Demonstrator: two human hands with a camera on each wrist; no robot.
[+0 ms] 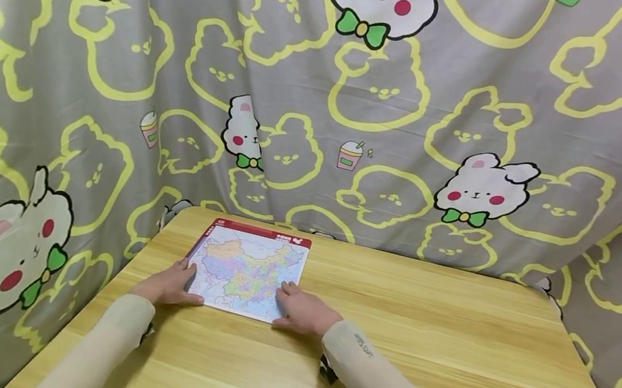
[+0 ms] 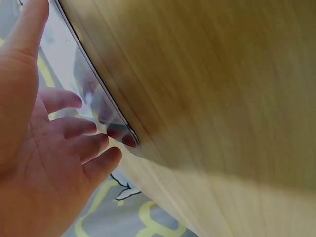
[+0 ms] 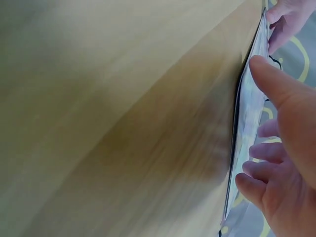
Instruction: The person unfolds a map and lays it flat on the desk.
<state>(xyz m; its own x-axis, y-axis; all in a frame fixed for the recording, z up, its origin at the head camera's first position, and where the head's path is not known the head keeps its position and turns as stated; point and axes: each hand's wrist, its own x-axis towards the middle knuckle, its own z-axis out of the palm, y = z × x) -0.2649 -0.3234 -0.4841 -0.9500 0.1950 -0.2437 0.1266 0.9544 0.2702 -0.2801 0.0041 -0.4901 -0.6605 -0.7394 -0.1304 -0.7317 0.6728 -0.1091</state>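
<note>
A flat map board (image 1: 247,277) with pastel regions and a red top border lies on the wooden table, left of centre in the head view. My left hand (image 1: 172,284) is at its near left corner, thumb along the near edge and fingers by the left side. Over the near right corner rests my right hand (image 1: 308,312), its fingers reaching onto the printed face. Both wrist views show the fingers spread and only slightly bent. The board's glossy surface (image 2: 74,64) mirrors the left fingers; its thin dark edge (image 3: 237,118) runs beside the right hand.
The light wooden table (image 1: 433,352) extends to the right and in front of the board. Grey curtains (image 1: 305,83) with yellow outlines and white rabbits hang behind it and at both sides, close to the table's back edge.
</note>
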